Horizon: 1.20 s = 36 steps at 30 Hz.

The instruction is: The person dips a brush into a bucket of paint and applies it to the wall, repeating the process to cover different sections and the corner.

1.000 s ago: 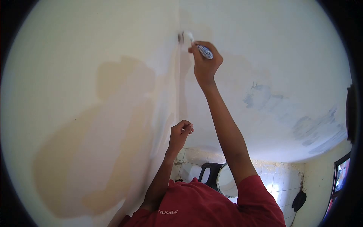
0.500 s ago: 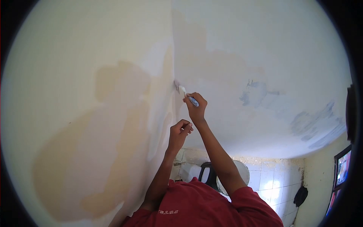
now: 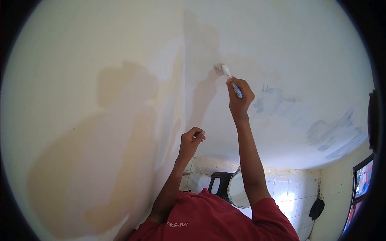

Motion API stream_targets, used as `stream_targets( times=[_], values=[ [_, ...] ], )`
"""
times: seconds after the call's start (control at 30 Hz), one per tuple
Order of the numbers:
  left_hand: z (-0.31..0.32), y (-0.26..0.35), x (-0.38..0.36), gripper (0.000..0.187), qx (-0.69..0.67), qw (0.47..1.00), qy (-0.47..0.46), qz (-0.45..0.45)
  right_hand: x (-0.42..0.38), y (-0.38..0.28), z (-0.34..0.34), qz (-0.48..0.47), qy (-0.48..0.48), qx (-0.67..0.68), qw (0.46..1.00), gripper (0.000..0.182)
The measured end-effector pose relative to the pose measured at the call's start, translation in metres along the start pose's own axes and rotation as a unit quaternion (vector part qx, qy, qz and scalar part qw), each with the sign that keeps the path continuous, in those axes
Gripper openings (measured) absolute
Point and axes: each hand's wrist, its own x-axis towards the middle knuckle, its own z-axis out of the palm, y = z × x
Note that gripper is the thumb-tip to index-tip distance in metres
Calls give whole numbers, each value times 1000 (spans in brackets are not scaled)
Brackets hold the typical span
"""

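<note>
My right hand [image 3: 241, 94] grips a paintbrush [image 3: 237, 90] by its blue-patterned handle. The white head of the brush points up and left, right at the surface of the right-hand wall [image 3: 249, 48]. Lower down, close to the corner between the two walls, my left hand [image 3: 192, 138] is raised with its fingers curled in and nothing showing in them. The shadow of my right arm falls on the wall beside the brush.
The left wall [image 3: 60, 80] stands close on my left. Grey-blue patches [image 3: 333, 132] mark the right-hand wall. Below are a black plastic chair [image 3: 216, 185], a round white container [image 3: 237, 193] and white floor tiles [image 3: 289, 188]. A dark item [image 3: 317, 209] lies at lower right, near a window [image 3: 364, 180].
My right hand has moved up and to the right with the paintbrush, away from the corner. My left hand has stayed in about the same place.
</note>
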Motion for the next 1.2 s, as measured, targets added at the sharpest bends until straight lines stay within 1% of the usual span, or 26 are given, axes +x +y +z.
stream_targets(
  times=[0.03,0.1,0.17,0.23,0.27,0.33,0.37,0.43,0.5,0.53,0.57,0.63,0.67,0.7,0.77,0.83,0.9,0.93,1.0,1.13,1.2],
  values=[
    [0,0,0,11,2,1000,1,0,-2,-3,0,-1,0,1,1000,13],
    [1,-5,0,12,-2,1000,8,5,-8,-11,1,-31,23,-12,999,15],
    [2,-8,2,12,-5,1000,13,8,-25,-13,7,10,-18,25,999,15],
    [2,-9,1,12,-13,1000,10,13,-44,-3,16,49,-86,34,994,15],
    [1,-9,0,12,-12,1000,9,12,-50,4,18,50,-86,33,995,15],
    [1,-6,0,12,-7,1000,8,16,-52,14,18,42,-133,-3,990,15],
    [1,-6,0,12,-8,1000,8,16,-46,23,14,41,-133,-4,990,15],
    [1,-9,2,12,-4,1000,10,13,-16,27,5,-81,-99,-26,991,15],
    [1,-10,2,12,-6,1000,10,12,13,20,-3,-87,-45,-45,994,14],
    [1,-10,2,12,-8,1000,8,7,22,17,-3,-97,-16,-32,995,15],
    [2,-9,0,12,-8,1000,6,7,25,11,-7,-96,-16,-34,995,15],
    [2,-9,1,12,-4,1000,7,11,23,2,-9,-126,9,-85,988,16],
    [2,-9,2,12,-4,1000,10,12,19,-3,-8,-118,18,-79,990,20],
    [2,-10,2,12,-6,1000,12,8,15,-5,-5,-119,17,-77,990,20],
    [3,-12,1,13,-6,1000,14,2,5,-5,1,-143,2,-58,988,20],
    [3,-14,2,13,-7,1000,12,11,-9,5,13,-144,-92,-56,984,30],
    [3,-14,1,12,-7,1000,10,6,-25,15,31,-158,-179,-66,969,27],
    [3,-13,1,12,-8,1000,10,2,-35,20,37,-158,-179,-67,969,27],
    [2,-12,1,12,-8,1000,9,2,-51,20,43,-112,-333,-90,932,31],
    [2,-10,1,12,-3,1000,16,0,-49,16,32,-111,-324,-56,938,26],
    [3,-9,0,12,-6,1000,19,4,-29,19,25,-79,-290,-43,953,24]
  ],
)
